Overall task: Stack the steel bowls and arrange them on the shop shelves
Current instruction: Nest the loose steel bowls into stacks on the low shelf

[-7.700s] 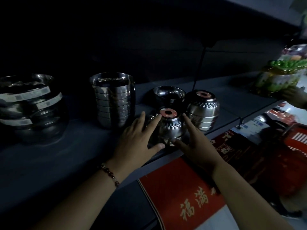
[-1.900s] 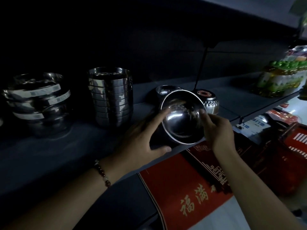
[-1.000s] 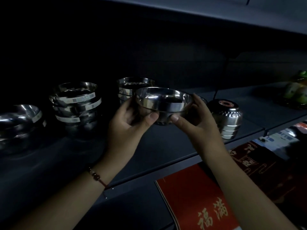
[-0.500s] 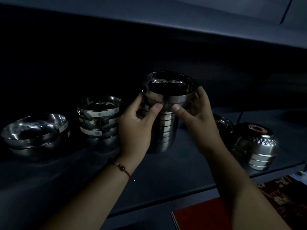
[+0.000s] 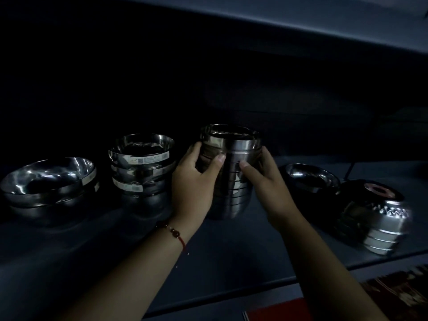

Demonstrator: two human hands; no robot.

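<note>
A tall stack of small steel bowls (image 5: 231,181) stands on the dark shelf (image 5: 243,258) at centre. My left hand (image 5: 194,181) grips its left side near the top, thumb on the front. My right hand (image 5: 261,174) grips its right side, thumb on the front as well. The top bowl (image 5: 231,137) sits nested in the stack. To the right stand an upright steel bowl (image 5: 310,177) and an upside-down stack of patterned bowls (image 5: 379,218) with a red sticker.
Left of centre stands a stack of labelled larger bowls (image 5: 141,167), and further left a pair of wide bowls (image 5: 48,181). An upper shelf (image 5: 278,26) hangs overhead. Red packaging (image 5: 289,309) lies below the shelf's front edge.
Both hands have lowered the bowl onto the tall stack, and it now sits nested there. My hands have slid a little lower on the stack's sides.
</note>
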